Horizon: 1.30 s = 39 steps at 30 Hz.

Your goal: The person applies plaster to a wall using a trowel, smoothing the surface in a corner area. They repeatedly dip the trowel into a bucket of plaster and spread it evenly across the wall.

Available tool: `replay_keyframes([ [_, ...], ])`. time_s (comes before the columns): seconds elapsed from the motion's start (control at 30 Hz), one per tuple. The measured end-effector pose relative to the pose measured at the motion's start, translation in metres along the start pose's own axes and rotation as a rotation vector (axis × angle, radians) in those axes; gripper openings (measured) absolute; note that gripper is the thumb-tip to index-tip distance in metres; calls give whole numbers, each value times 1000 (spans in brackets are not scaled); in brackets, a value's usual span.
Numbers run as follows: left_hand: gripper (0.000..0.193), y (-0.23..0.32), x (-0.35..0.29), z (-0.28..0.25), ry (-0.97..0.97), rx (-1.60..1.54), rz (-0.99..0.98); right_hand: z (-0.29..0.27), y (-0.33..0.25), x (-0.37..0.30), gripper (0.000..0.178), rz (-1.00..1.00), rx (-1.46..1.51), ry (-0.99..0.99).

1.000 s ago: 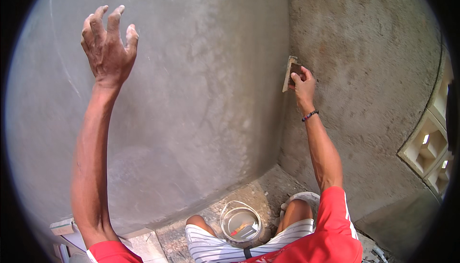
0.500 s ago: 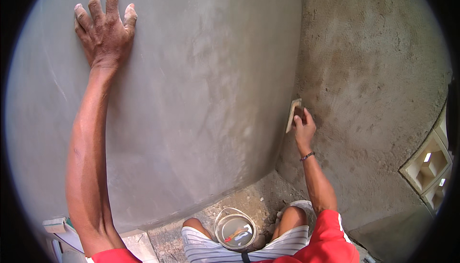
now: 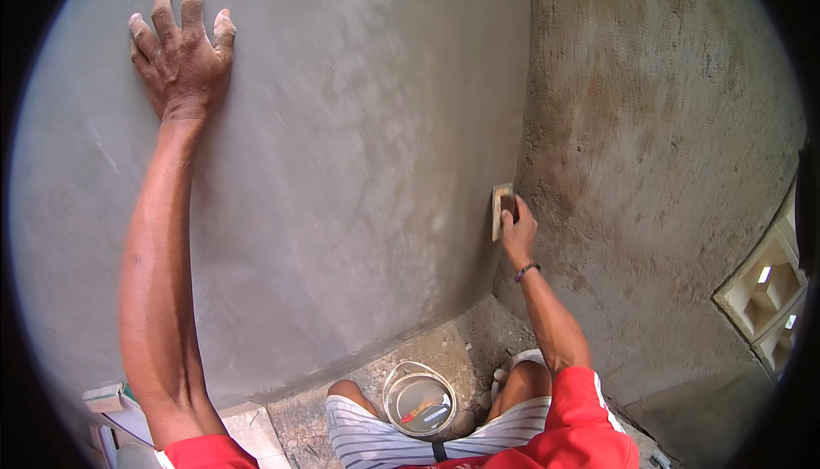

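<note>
My left hand (image 3: 184,63) is spread against the smooth grey plastered wall (image 3: 325,127) at the upper left, its fingertips whitened with dust. Nothing is in it. Near the inside corner, my right hand (image 3: 519,228) grips a small plastering float (image 3: 498,213) by its handle. The float's thin flat plate stands on edge in this view, lying against the smooth wall just left of the corner. My right fingers hide part of the handle.
A rougher brown-grey wall (image 3: 649,110) meets the smooth one at the right. Between my knees stands a clear bucket (image 3: 419,404) of water with a red-handled tool inside. Pale vent blocks (image 3: 763,291) sit at far right. Rubble lies on the floor (image 3: 465,341) by the corner.
My right hand and the float have shifted left and slightly down, from the corner onto the smooth wall. My left hand keeps its place on the wall, the view having moved a little.
</note>
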<state>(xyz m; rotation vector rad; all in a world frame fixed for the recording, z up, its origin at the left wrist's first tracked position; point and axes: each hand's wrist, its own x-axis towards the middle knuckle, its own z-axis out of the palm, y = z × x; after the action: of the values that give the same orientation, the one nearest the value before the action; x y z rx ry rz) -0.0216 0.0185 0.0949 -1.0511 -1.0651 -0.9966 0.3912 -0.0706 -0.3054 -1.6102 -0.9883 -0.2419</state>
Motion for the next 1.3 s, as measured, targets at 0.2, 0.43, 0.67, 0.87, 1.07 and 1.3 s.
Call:
replay_keyframes([
  [0.2, 48, -3, -3, -1, 41, -66, 12, -31, -78, 35, 44, 206, 690, -92],
  [0.43, 50, 3, 0, -11, -54, -45, -45, -73, -149, 146, 47, 306, 1075, -94],
  [0.67, 49, -1, 2, -15, -51, -59, -44, -95, -196, 232, 48, 32, 762, 16],
  [0.87, 49, 2, 3, -16, -61, -68, -50, -105, -248, 291, 49, -292, 238, 328],
  [1.07, 50, 0, 4, -20, -28, -97, -38, -45, -216, 220, 49, -494, 120, 362],
  [1.3, 48, 6, 2, -18, 1, -96, -38, -63, -127, 157, 54, -410, 215, 197],
])
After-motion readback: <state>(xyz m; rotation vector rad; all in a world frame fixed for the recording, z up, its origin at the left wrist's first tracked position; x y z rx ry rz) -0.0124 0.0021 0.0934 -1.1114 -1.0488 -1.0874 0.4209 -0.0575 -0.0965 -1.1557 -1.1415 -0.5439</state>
